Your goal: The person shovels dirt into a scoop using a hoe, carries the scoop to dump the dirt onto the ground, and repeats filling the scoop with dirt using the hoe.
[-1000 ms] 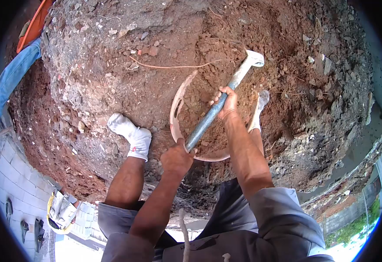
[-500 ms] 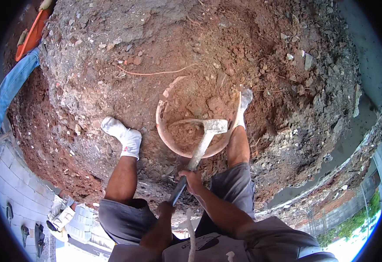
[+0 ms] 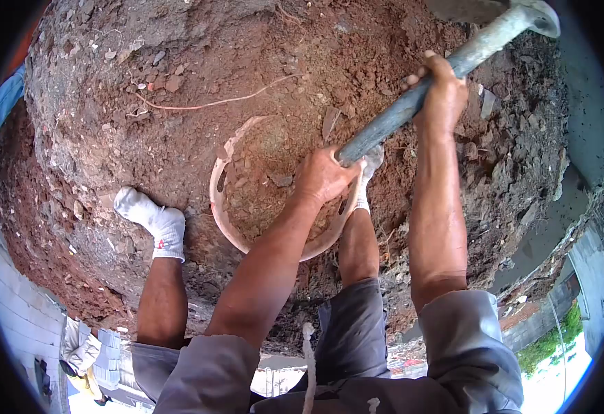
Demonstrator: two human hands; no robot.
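Observation:
A hoe (image 3: 391,114) is raised slantwise up to the right, its dirt-caked head (image 3: 538,17) at the upper right edge of view. My left hand (image 3: 326,176) is closed round the handle's near end. Farther along the shaft, my right hand (image 3: 443,96) wraps it too, closer to the head. Below my left hand sits a round, dirt-smeared basin (image 3: 218,196) with slots near its rim and reddish soil in it. My left forearm hides part of the basin.
Loose red soil (image 3: 246,41) with stones and a thin root (image 3: 219,103) surrounds the basin. My feet in white socks (image 3: 151,214) stand either side of it. Grey muddy water (image 3: 581,117) lies at right. Another person (image 3: 81,348) shows at lower left.
The hoe has swung up and to the right, out of the basin. Both hands rose with it, and my right hand is now farther from my left along the handle.

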